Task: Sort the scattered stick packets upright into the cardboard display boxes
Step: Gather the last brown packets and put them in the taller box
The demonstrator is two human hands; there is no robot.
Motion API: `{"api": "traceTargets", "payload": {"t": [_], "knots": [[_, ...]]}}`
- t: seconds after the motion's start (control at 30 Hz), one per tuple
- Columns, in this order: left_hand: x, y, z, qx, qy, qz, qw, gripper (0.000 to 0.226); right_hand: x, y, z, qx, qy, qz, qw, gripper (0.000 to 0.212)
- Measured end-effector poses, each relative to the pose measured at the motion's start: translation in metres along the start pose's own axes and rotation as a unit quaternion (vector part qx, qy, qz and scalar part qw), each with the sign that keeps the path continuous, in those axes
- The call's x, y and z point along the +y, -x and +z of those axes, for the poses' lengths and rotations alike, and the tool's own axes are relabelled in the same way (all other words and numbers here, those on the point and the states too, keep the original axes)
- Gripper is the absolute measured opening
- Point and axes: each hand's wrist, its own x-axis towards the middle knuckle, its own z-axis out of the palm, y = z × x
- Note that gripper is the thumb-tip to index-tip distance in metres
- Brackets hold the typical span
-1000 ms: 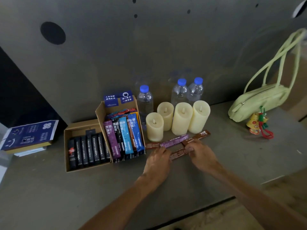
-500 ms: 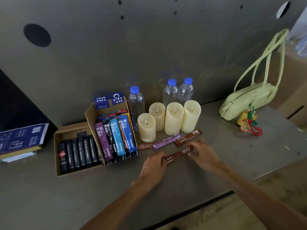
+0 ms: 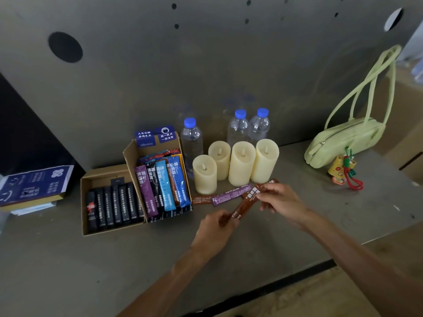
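A brown stick packet [image 3: 246, 203] is lifted off the grey table, held at both ends: my left hand [image 3: 214, 229] pinches its lower end and my right hand [image 3: 280, 203] pinches its upper end. A purple packet [image 3: 230, 196] and another brown packet [image 3: 201, 199] lie flat on the table just behind. A taller cardboard display box [image 3: 130, 156] holds coloured packets standing upright. To its left a lower cardboard box [image 3: 83, 203] holds several black packets.
Several cream pillar candles [image 3: 241, 163] and three water bottles [image 3: 238, 126] stand behind the loose packets. A green handbag [image 3: 343, 140] with a charm leans on the back panel at right. A blue booklet [image 3: 34, 184] lies at far left. The table's front edge [image 3: 297, 274] runs below my arms.
Both hands have raised the brown packet off the table; its right end has tilted upward. The other loose packets have stayed put.
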Motion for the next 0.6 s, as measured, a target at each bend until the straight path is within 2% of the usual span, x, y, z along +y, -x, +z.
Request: {"api": "traceTargets", "payload": {"t": [0.27,0.4,0.5,0.6], "knots": [[-0.005,0.019,-0.032,0.084,-0.052,0.036,0.994,0.004,-0.038,-0.002,0.042,-0.059,-0.001,-0.064,0.996,0.008],[-0.015,0.028,-0.052,0.175,-0.043,0.033,0.983,0.003,-0.064,-0.007,0.078,-0.071,0.006,-0.104,0.992,0.010],[-0.021,0.030,-0.075,0.260,-0.046,0.011,0.964,0.004,-0.070,-0.016,0.103,-0.062,0.064,-0.119,0.989,0.010],[-0.028,0.024,-0.095,0.289,-0.070,-0.019,0.955,0.007,-0.064,-0.024,0.125,-0.061,0.132,-0.109,0.983,0.018]]}}
